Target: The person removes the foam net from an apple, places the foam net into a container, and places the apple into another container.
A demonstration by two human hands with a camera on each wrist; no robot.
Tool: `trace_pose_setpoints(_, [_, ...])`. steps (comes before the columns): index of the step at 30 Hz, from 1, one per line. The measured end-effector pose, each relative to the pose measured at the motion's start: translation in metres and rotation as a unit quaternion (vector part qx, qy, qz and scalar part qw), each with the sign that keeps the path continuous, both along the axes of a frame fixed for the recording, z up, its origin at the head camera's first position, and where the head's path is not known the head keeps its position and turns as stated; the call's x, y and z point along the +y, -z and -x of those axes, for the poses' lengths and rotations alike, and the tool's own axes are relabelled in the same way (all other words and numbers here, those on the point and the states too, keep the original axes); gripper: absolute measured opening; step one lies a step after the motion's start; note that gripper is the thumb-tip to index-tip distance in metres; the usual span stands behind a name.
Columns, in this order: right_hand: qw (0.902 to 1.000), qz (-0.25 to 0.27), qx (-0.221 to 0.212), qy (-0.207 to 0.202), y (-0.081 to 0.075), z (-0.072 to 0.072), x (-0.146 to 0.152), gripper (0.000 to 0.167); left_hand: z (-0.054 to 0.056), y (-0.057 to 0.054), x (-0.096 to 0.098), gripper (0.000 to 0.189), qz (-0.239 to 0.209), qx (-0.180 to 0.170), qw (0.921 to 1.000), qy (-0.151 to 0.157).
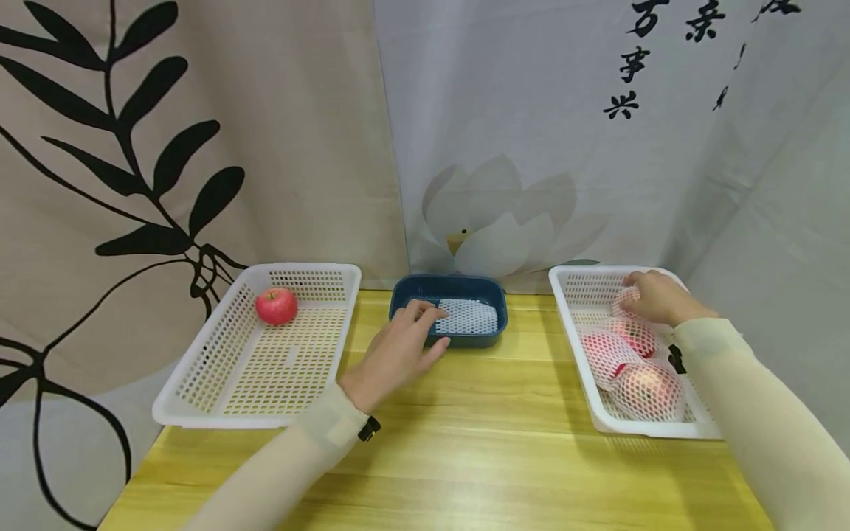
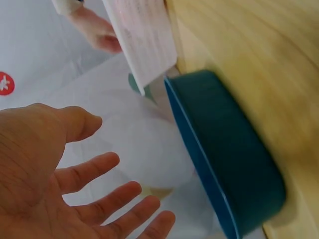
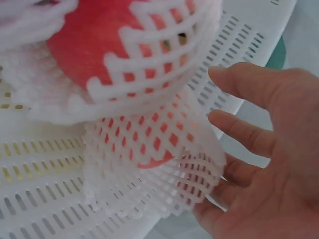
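Note:
My left hand (image 1: 401,350) hovers over the near left side of a dark blue plastic basin (image 1: 474,341), fingers spread and holding nothing. Inside the basin lies a white foam fruit net (image 1: 467,317). In the left wrist view, the palm and loosely bent fingers stand apart from the basin's wall (image 2: 234,144). My right hand (image 1: 664,299) reaches into the far part of the right white basket (image 1: 579,369). Its parted fingers (image 3: 244,132) are beside a net-wrapped apple (image 3: 154,142); some fingertips lie at the net's edge, and contact is unclear.
Several apples in foam nets (image 1: 647,391) fill the right basket. A bare red apple (image 1: 276,306) sits in the left white basket (image 1: 255,422). Both baskets and the basin stand on a wooden table (image 1: 478,442). Behind them hangs a printed curtain (image 1: 319,147).

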State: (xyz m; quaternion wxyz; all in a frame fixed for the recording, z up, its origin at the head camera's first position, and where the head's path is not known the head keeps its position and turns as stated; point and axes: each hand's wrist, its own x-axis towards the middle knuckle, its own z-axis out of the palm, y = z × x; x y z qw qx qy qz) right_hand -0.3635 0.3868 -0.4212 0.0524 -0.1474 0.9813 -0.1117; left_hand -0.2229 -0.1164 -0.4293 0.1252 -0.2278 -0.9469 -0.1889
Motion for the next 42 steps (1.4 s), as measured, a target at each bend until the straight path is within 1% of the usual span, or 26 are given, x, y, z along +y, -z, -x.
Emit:
trace_pose_setpoints(3, [0.9999, 0.004, -0.007, 0.011, 0.004, 0.002, 0.0, 0.055, -0.003, 0.005, 0.011, 0.044, -0.009, -0.006, 0.9998, 0.017])
trace_pose_setpoints(8, [0.9998, 0.001, -0.002, 0.022, 0.008, 0.005, 0.0, 0.058, -0.007, 0.012, 0.032, 0.043, -0.003, -0.006, 0.9993, 0.038])
trace_pose_setpoints(13, [0.9993, 0.002, -0.013, 0.034, 0.011, 0.006, 0.004, 0.063, -0.01, 0.018, 0.054, 0.046, 0.002, -0.013, 0.9983, 0.057])
trace_pose_setpoints(20, [0.9989, -0.005, -0.025, 0.04, 0.011, 0.009, 0.005, 0.072, -0.016, 0.022, 0.083, 0.049, 0.007, -0.018, 0.9975, 0.068])
trace_pose_setpoints(25, [0.9982, -0.012, -0.03, 0.051, 0.014, 0.011, 0.005, 0.077, -0.017, 0.028, 0.101, 0.051, 0.003, -0.02, 0.9967, 0.079])
trace_pose_setpoints(29, [0.9974, -0.017, -0.028, 0.064, 0.013, 0.009, 0.005, 0.081, -0.017, 0.034, 0.116, 0.054, 0.004, -0.017, 0.9961, 0.087])
trace_pose_setpoints(36, [0.9957, -0.02, -0.035, 0.083, 0.011, 0.008, 0.001, 0.086, -0.02, 0.041, 0.143, 0.062, 0.011, -0.027, 0.9951, 0.094])
trace_pose_setpoints(42, [0.9953, -0.021, -0.048, 0.081, 0.014, 0.008, 0.002, 0.088, -0.021, 0.048, 0.17, 0.074, 0.023, -0.037, 0.9937, 0.104])
